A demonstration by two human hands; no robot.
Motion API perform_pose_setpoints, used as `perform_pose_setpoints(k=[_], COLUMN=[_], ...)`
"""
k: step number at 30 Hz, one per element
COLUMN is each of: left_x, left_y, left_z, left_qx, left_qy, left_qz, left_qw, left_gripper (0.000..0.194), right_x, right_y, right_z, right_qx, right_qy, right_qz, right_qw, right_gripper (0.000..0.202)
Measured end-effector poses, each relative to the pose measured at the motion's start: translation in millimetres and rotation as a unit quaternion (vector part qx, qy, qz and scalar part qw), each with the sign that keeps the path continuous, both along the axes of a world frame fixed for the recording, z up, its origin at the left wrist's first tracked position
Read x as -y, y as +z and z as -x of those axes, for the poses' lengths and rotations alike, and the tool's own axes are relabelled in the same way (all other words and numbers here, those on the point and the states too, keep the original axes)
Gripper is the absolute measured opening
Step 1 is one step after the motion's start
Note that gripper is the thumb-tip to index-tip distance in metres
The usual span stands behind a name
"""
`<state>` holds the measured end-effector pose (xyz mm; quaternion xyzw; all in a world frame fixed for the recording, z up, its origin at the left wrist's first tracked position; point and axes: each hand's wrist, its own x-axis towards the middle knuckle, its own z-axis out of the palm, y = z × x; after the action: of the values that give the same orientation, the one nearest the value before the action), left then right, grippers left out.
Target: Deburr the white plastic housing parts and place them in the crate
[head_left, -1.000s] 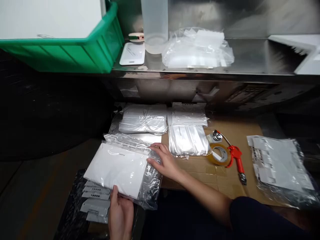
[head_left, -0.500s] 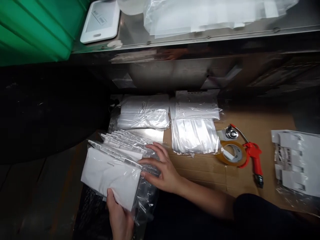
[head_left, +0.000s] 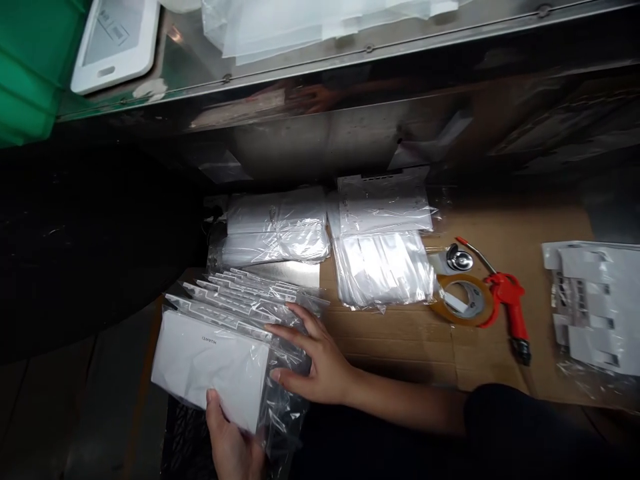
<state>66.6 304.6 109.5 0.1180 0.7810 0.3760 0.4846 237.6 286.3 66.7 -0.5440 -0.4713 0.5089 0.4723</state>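
Observation:
Several flat white packets in clear plastic bags (head_left: 210, 363) are fanned out at the lower left, the front one printed "HUAWEI". My left hand (head_left: 231, 433) grips their lower edge, thumb across the front packet and the other fingers hidden underneath. At the right side of the fan lies my right hand (head_left: 317, 360), fingers spread, its fingertips against the clear film of the bags. Loose plastic hangs below that hand. Behind the fan sits a bundle of clear bags (head_left: 275, 227), and another pile of bags (head_left: 383, 267) lies to its right.
On the cardboard-covered table (head_left: 400, 350) are a tape roll (head_left: 463, 300), a red air blow gun (head_left: 510, 307) and a small shiny metal object (head_left: 460, 259). Bagged white cartons (head_left: 600, 307) lie at the right. A metal shelf (head_left: 300, 67) crosses above, with a green bin (head_left: 35, 67) at left.
The view has shifted, moving the shelf items left. The packets sit slightly lower and more fanned apart. My right hand's fingers are spread a little wider; my left hand keeps its grip.

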Motion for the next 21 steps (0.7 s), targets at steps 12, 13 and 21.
perform_pose_setpoints(k=[12, 13, 21], left_x=[-1, 0, 4], left_y=[-4.6, -8.0, -27.3], left_z=[20, 27, 63], left_qx=[-0.004, -0.012, -0.042], left_qy=[0.045, 0.035, -0.045], left_qz=[0.022, 0.026, -0.001], left_qw=[0.999, 0.999, 0.998], left_gripper=[0.053, 0.056, 0.069], right_x=[1, 0, -13], right_y=[5.8, 4.1, -11.9], right_z=[13, 14, 16], right_qx=[-0.082, -0.083, -0.119], right_qy=[0.015, 0.016, -0.042], right_qz=[-0.085, -0.086, -0.056], right_qw=[0.993, 0.993, 0.990], right_gripper=[0.076, 0.076, 0.092])
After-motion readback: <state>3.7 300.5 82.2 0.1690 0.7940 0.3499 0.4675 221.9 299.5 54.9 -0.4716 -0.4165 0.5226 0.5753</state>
